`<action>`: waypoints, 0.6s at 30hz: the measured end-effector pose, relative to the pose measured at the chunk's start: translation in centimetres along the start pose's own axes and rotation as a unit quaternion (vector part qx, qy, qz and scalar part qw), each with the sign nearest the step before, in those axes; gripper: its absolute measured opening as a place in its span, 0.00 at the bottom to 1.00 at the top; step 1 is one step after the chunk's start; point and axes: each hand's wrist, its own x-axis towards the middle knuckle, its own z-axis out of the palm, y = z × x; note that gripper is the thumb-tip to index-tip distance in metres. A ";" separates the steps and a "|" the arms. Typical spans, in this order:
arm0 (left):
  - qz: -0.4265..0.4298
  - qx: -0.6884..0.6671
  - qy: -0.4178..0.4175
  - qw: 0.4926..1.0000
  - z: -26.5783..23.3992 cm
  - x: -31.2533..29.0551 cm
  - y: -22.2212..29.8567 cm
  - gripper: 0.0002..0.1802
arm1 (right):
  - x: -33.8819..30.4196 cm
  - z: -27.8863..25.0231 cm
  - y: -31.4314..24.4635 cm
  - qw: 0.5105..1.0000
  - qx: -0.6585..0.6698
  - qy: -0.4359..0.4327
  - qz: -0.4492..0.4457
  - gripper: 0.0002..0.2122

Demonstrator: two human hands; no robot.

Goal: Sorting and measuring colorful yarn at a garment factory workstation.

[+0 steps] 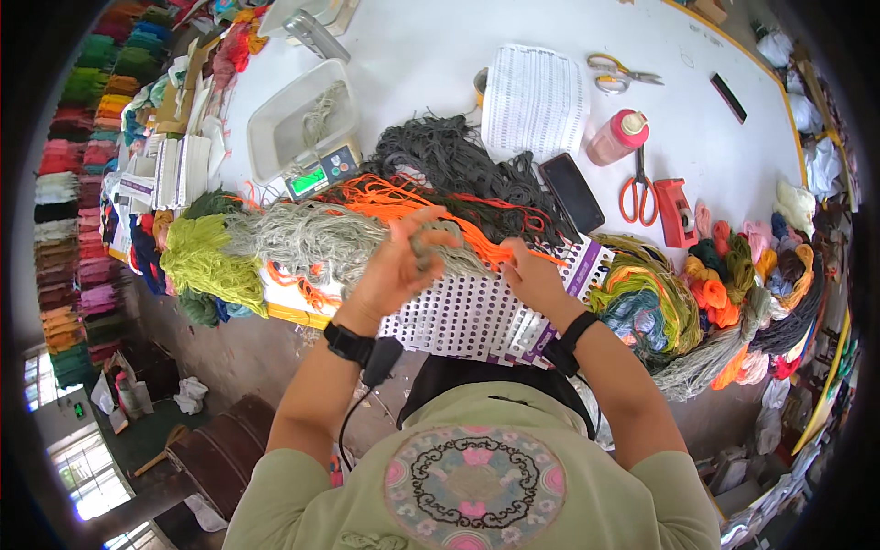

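Observation:
My left hand (401, 266) is raised over a heap of grey yarn (307, 240), its fingers spread and partly curled. My right hand (538, 282) is closed at the ends of a bundle of orange yarn (469, 234), thumb and fingers pinched together. Beneath both hands, overlapping white cards (458, 316) punched with rows of holes lie along the near table edge; some show purple strips. Behind the orange strands lies a tangle of dark grey yarn (431, 151). Whether a thin strand runs between my left fingers is too small to tell.
A digital scale (321, 174) with a clear plastic tub (302, 115) stands at left. Further right are a phone (572, 192), red-handled scissors (639, 194), a pink-capped bottle (618, 137), a red tape dispenser (676, 213) and printed sheet (536, 101). Coloured yarn skeins (642, 307) crowd the right edge.

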 end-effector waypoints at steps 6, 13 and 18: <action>0.037 -0.131 -0.123 0.983 4.5 -4.0 2.2 0.57 | -0.7 -3.5 -10.0 0.800 0.595 -0.072 -0.014 0.15; 0.102 0.125 -0.157 0.974 2.9 -7.6 2.0 0.51 | -2.7 -4.5 -16.2 0.808 0.561 -0.179 0.012 0.19; 0.072 0.214 -0.129 0.966 3.0 -10.0 2.5 0.44 | -4.7 -1.9 -18.1 0.789 0.608 -0.077 0.027 0.07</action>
